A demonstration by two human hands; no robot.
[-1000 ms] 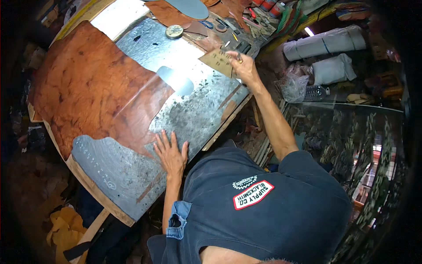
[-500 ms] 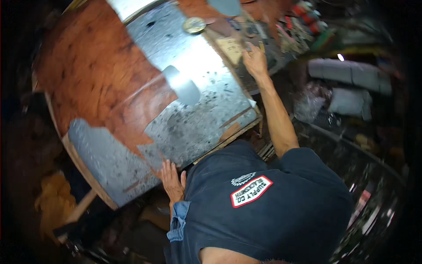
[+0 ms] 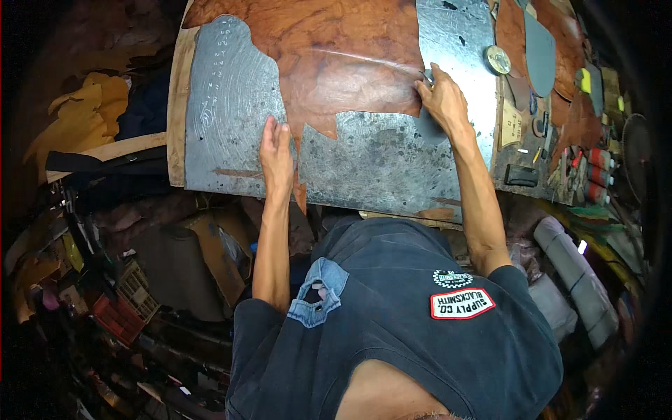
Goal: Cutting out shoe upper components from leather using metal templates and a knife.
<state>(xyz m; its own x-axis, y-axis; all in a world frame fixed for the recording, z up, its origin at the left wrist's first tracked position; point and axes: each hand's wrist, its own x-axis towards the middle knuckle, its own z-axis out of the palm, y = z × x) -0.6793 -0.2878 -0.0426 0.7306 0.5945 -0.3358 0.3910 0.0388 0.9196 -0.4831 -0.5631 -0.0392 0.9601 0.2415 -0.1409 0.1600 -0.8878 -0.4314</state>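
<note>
A large brown leather hide (image 3: 329,63) lies over a scuffed grey metal-topped table (image 3: 371,164). My left hand (image 3: 276,155) lies flat with fingers spread on the hide's ragged lower edge, where a narrow strip hangs down. My right hand (image 3: 441,98) is at the hide's right edge. Its fingers are bent and pinch that edge, and a crease runs from there across the leather. Its palm rests over a small grey rounded pattern piece (image 3: 428,131) on the metal.
Along the table's right side lie a round tin (image 3: 498,59), a dark grey sole-shaped piece (image 3: 539,42), a tan card (image 3: 511,122), a black block (image 3: 521,175) and red-capped tubes (image 3: 595,175). Grey rolls (image 3: 574,280) are at the right, yellow cloth (image 3: 91,112) and a red crate (image 3: 115,315) at the left.
The view has swung so the table fills the top. My right hand left the tan card and came to the hide's edge. My left hand moved up onto the leather.
</note>
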